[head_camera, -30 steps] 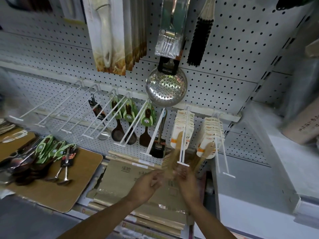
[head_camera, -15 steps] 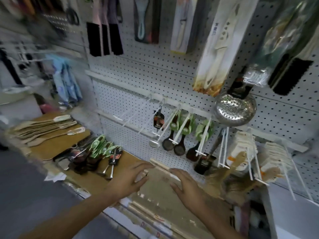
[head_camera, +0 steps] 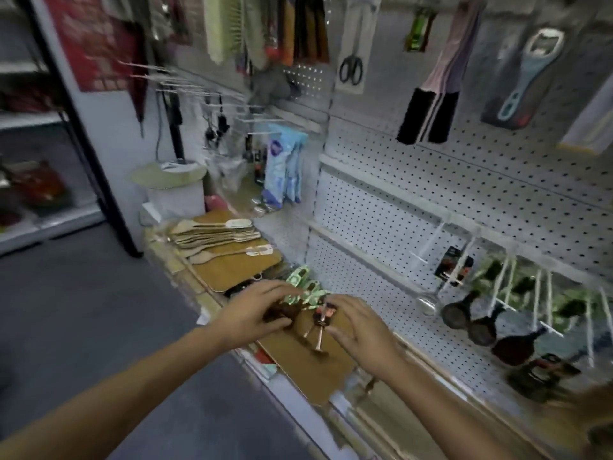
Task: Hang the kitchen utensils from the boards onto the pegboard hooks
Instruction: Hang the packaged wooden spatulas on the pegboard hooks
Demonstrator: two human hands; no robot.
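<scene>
Both hands moved from cardboard to utensils; left hand (head_camera: 255, 310) fingers grasping dark utensil (head_camera: 285, 312); right hand (head_camera: 361, 327) fingers released.

both bare forearms reach up from the bottom of the frame toward its centre. the left hand (head_camera: 253, 310) sits just left of centre, fingers curled, thumb underneath. the right hand (head_camera: 360, 323) is beside it, palm down, fingers spread and bent.

The shelf ledge (head_camera: 212, 302) carries two wooden boards: pale wooden spatulas (head_camera: 215, 232) on one, dark utensils (head_camera: 300, 307) on the other.
</scene>
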